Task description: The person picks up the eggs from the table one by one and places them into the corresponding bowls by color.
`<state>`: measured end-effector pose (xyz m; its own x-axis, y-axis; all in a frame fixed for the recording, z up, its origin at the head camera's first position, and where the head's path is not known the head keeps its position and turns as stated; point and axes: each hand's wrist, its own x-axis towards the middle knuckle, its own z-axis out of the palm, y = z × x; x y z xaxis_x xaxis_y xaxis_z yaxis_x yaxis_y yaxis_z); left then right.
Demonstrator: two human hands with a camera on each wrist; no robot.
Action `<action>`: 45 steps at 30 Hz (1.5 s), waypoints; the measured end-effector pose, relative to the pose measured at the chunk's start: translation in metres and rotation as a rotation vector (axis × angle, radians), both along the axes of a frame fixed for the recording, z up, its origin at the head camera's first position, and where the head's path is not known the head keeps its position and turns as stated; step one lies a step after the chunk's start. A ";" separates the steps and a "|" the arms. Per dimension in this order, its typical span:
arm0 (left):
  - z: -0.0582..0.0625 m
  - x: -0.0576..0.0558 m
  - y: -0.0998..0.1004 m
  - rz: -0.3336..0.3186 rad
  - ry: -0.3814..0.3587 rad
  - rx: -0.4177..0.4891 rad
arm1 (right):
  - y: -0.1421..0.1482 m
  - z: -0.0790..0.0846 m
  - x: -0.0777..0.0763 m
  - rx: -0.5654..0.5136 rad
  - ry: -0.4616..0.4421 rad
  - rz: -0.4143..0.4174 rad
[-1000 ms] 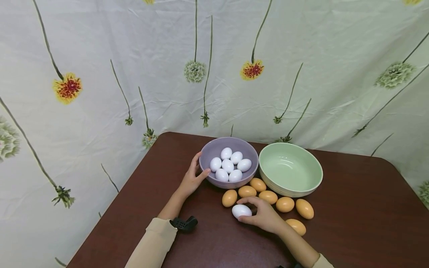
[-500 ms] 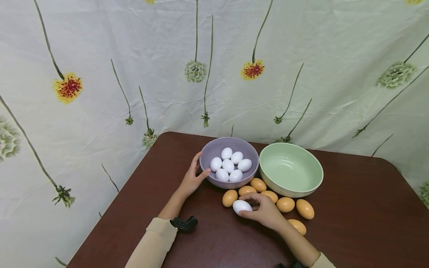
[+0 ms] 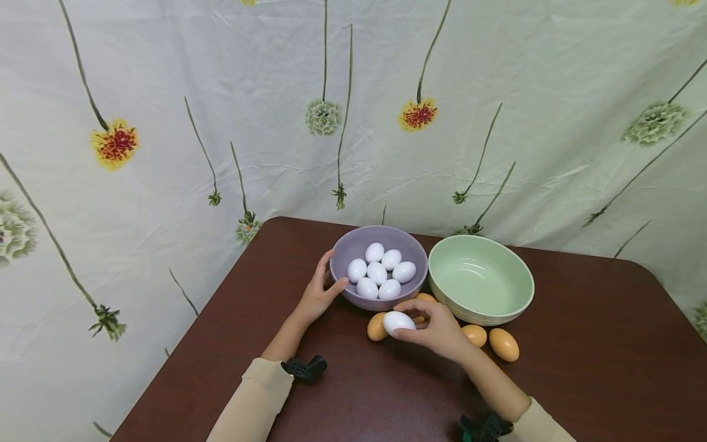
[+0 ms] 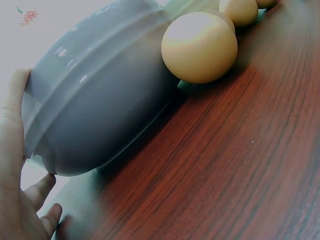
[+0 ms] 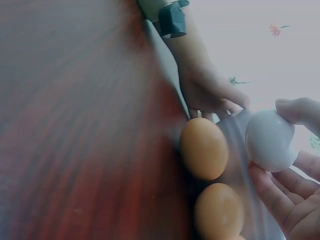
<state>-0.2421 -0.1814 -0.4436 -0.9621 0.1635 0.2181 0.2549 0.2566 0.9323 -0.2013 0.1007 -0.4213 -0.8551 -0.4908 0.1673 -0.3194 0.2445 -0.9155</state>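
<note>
Between thumb and fingers, my right hand (image 3: pixel 442 334) pinches a white egg (image 3: pixel 399 323). It is lifted over the brown eggs, in front of the purple bowl (image 3: pixel 411 242); the right wrist view shows the same egg (image 5: pixel 270 141) held off the table. My left hand (image 3: pixel 316 294) holds the left side of the purple bowl, thumb at the rim and fingers along the outer wall. Several white eggs (image 3: pixel 377 273) lie inside that bowl. Brown eggs (image 3: pixel 377 328) lie on the table in front of the bowls, some hidden by my right hand and forearm.
A green bowl (image 3: pixel 477 276) with nothing in it stands touching or close to the purple bowl's right side. Two brown eggs (image 3: pixel 504 344) lie right of my right hand. The dark red-brown table (image 3: pixel 602 350) ends at a flower-patterned cloth (image 3: pixel 265 92).
My right hand has raised the white egg off the table and moved it toward the purple bowl. My forearm now covers the nearest brown egg. The left hand stays on the bowl.
</note>
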 end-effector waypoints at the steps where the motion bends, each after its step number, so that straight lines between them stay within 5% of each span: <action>1: -0.001 -0.001 0.000 0.000 -0.001 0.000 | 0.000 0.002 -0.001 -0.006 0.001 0.004; 8: -0.030 -0.018 -0.005 0.014 0.007 0.011 | -0.005 0.015 -0.007 -0.026 0.007 -0.006; 18: -0.036 -0.017 -0.005 0.038 0.107 -0.010 | -0.015 0.029 -0.017 -0.037 -0.003 -0.025; 29: -0.028 -0.017 -0.006 0.026 -0.004 -0.001 | -0.030 0.036 -0.038 -0.013 0.014 -0.072; 36: 0.000 0.000 -0.002 0.006 -0.023 -0.016 | -0.039 0.037 -0.049 -0.018 -0.018 -0.084; 45: 0.002 0.003 0.000 0.002 -0.020 -0.001 | -0.045 0.030 -0.069 0.024 0.013 -0.121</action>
